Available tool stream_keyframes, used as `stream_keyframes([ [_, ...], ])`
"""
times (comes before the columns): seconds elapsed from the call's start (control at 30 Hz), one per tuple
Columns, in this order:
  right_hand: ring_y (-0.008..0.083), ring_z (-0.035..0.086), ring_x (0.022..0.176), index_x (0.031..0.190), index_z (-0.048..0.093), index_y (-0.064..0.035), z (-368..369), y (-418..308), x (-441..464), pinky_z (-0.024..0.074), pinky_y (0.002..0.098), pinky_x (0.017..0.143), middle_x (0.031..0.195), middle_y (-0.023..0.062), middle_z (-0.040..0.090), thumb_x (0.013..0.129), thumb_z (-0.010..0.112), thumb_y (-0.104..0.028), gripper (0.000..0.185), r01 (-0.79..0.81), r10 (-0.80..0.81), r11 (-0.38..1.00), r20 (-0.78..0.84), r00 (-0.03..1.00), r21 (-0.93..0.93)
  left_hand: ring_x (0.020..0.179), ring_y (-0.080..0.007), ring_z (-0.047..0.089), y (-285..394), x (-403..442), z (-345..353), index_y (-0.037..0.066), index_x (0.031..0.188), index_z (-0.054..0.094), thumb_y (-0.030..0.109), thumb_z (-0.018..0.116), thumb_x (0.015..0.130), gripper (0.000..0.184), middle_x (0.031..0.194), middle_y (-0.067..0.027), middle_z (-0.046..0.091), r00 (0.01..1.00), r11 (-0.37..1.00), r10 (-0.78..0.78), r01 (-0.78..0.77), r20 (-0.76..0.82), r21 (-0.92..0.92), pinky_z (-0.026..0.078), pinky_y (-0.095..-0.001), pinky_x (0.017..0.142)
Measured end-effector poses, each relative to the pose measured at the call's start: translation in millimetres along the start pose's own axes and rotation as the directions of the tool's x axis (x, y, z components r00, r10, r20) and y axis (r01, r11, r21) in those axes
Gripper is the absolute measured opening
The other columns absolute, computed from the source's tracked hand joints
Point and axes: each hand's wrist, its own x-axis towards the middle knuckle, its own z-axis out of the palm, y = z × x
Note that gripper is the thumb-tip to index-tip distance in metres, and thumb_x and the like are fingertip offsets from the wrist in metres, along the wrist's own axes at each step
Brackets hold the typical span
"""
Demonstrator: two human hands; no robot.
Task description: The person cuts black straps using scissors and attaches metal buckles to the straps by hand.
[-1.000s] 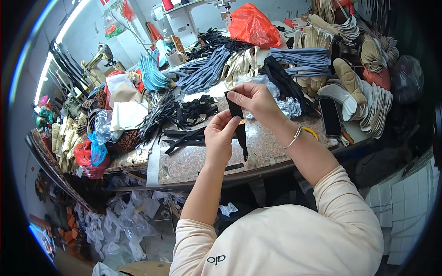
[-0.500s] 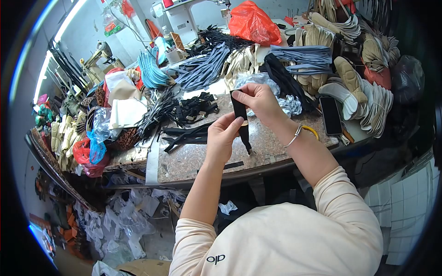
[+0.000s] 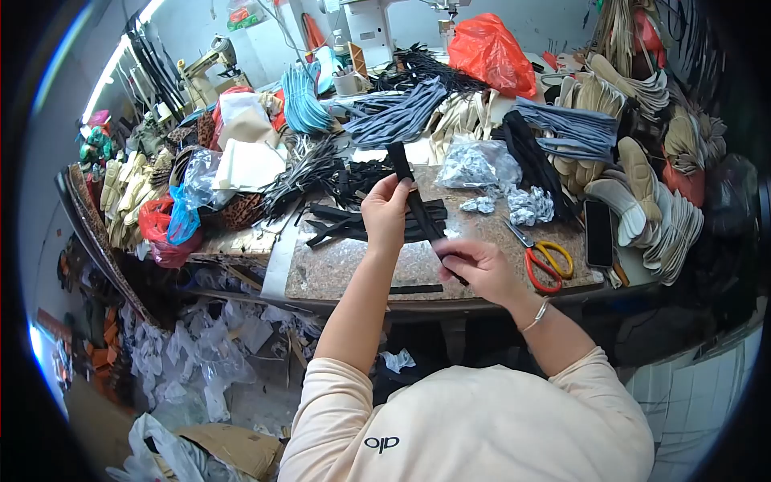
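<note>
A black fabric strap [image 3: 419,210] stretches at a slant between my hands above the stone slab [image 3: 345,277]. My left hand [image 3: 385,215] pinches it near its upper part, with the top end sticking up past the thumb. Lower down and to the right, my right hand [image 3: 479,269] has its fingers curled on the strap near its lower end; motion blurs the fingertips a little. Beneath the hands lie more black straps [image 3: 345,225]. A pair of scissors [image 3: 546,261] with red and yellow handles rests right of my right hand.
Crumpled silver foil [image 3: 530,206] and a clear plastic bag [image 3: 479,164] lie behind the scissors. A phone [image 3: 598,233] sits at the right. Bundles of blue-grey strips [image 3: 401,114], beige padded pieces [image 3: 640,181] and a red bag [image 3: 492,56] fill the back, near a sewing machine [image 3: 365,30].
My right hand has moved from the strap's top end down to its lower part. My left hand stays on the strap, slightly higher. The view has shifted, and the scissors now show fully.
</note>
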Motion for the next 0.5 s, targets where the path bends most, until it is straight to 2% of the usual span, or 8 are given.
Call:
stream_keyframes([
  [0.1,0.0153,0.061,0.073,0.126,0.042,0.0009,-17,-21,3,0.0485,0.0219,0.070,0.085,0.0115,0.064,0.085,0.052,-0.001,0.042,0.039,-0.060,0.991,0.161,0.985,0.131,0.066,-0.0082,0.056,-9,-4,-5,-0.004,0.099,0.062,0.008,0.060,0.082,0.021,0.080,-0.0065,0.064,1.000,0.993,-0.020,0.019,0.005,0.116,0.044,-0.0157,0.057],
  [0.17,0.0152,0.061,0.077,0.117,0.052,0.0024,-17,-53,28,0.0491,0.0213,0.069,0.089,0.0121,0.064,0.084,0.055,-0.002,0.033,0.154,-0.237,0.908,0.176,0.955,0.390,0.067,-0.0089,0.057,-10,-21,-14,-0.004,0.101,0.062,0.006,0.059,0.081,0.022,0.081,-0.0073,0.064,0.983,0.983,-0.129,0.110,0.127,0.148,0.044,-0.0152,0.058],
  [0.2,0.0152,0.061,0.077,0.117,0.052,0.0024,-26,-57,33,0.0491,0.0213,0.069,0.089,0.0121,0.064,0.084,0.055,-0.002,0.033,0.178,-0.243,0.906,0.127,0.962,0.384,0.067,-0.0089,0.057,-13,-26,-6,-0.004,0.101,0.062,0.006,0.059,0.081,0.022,0.081,-0.0073,0.064,0.974,0.980,-0.148,0.121,0.172,0.156,0.044,-0.0152,0.058],
  [0.27,0.0132,0.059,0.079,0.111,0.056,0.0032,-34,-57,52,0.0478,0.0193,0.066,0.094,0.0113,0.062,0.083,0.059,-0.005,0.029,0.175,-0.197,0.966,0.108,0.974,0.189,0.069,-0.0111,0.059,-10,-34,-8,-0.001,0.096,0.061,0.006,0.063,0.080,0.018,0.078,-0.0074,0.063,0.933,0.949,-0.207,0.118,0.295,0.292,0.049,-0.0193,0.062],
  [0.33,0.0108,0.057,0.073,0.105,0.059,0.0020,-51,-54,54,0.0456,0.0177,0.061,0.089,0.0095,0.062,0.083,0.060,-0.006,0.024,0.156,-0.157,0.987,-0.018,0.987,-0.047,0.069,-0.0113,0.059,-10,-40,-3,-0.001,0.095,0.060,0.006,0.063,0.080,0.017,0.078,-0.0074,0.063,0.886,0.956,-0.233,0.132,0.400,0.264,0.049,-0.0194,0.062],
  [0.37,0.0108,0.057,0.073,0.105,0.059,0.0020,-54,-45,63,0.0456,0.0177,0.061,0.089,0.0095,0.062,0.083,0.060,-0.006,0.024,0.158,-0.159,0.986,-0.028,0.987,-0.049,0.068,-0.0114,0.059,-8,-42,-4,-0.001,0.094,0.060,0.006,0.062,0.080,0.015,0.079,-0.0073,0.062,0.854,0.964,-0.236,0.144,0.463,0.225,0.049,-0.0196,0.062],
  [0.43,0.0073,0.052,0.060,0.102,0.062,-0.0002,-65,-24,75,0.0429,0.0174,0.055,0.071,0.0033,0.060,0.083,0.061,-0.010,0.021,0.202,-0.269,0.922,-0.170,0.948,-0.330,0.068,-0.0116,0.060,-6,-44,1,0.000,0.092,0.060,0.005,0.062,0.081,0.013,0.079,-0.0073,0.062,0.770,0.971,-0.237,0.179,0.592,0.156,0.049,-0.0198,0.062],
  [0.5,0.0075,0.052,0.059,0.098,0.063,-0.0002,-65,-19,70,0.0424,0.0179,0.054,0.069,0.0031,0.060,0.083,0.061,-0.009,0.018,0.153,-0.217,0.941,-0.189,0.958,-0.302,0.068,-0.0119,0.060,-1,-42,1,0.000,0.091,0.059,0.005,0.062,0.081,0.012,0.079,-0.0072,0.062,0.763,0.966,-0.252,0.233,0.595,0.110,0.049,-0.0205,0.062],
])
